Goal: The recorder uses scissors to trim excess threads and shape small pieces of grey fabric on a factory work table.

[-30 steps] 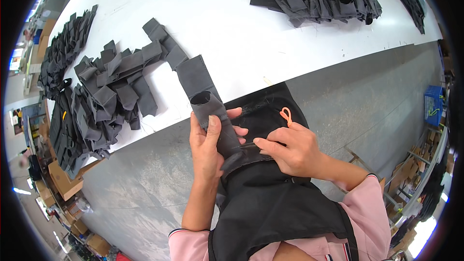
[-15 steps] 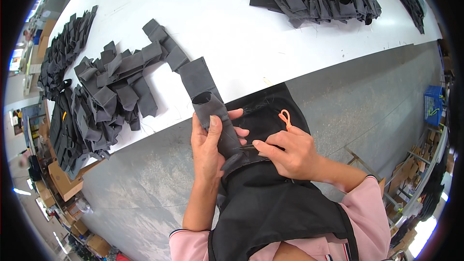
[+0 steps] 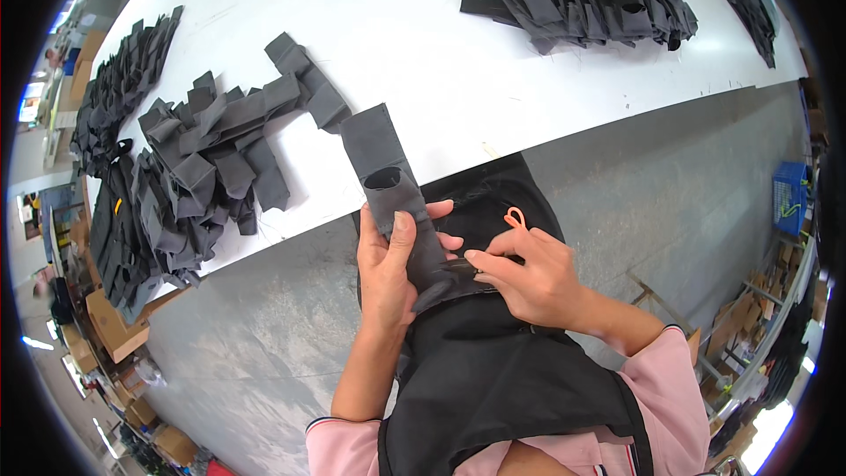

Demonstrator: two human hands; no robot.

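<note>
While the left hand [image 3: 388,273] clasps a long, flat dark grey fabric strip [image 3: 368,143] with a looped fold, thumb pressed on top and fingertips parted along its far side, the right hand [image 3: 539,278] pinches a slim dark tool [image 3: 455,265] between thumb and forefinger. An orange cord loop [image 3: 515,218] pokes up above that fist. The tool's tip meets the strip's lower part; picking or trimming at a seam seems to be the step in hand, though its exact action is too small to tell. Such work calls for a steady left hold and a short, careful stroke clear of the left fingertips.

The strip's upper end reaches over the near edge of a white, smooth-topped table [image 3: 397,44]. Loose dark grey fabric pieces [image 3: 233,128] lie toward the table's left end, and a fanned stack of dark strips [image 3: 599,0] sits by the far edge. Beyond the near edge spreads a scuffed grey floor [image 3: 256,344], with brown cardboard boxes [image 3: 113,324] at left and a blue plastic basket [image 3: 790,198] at right.
</note>
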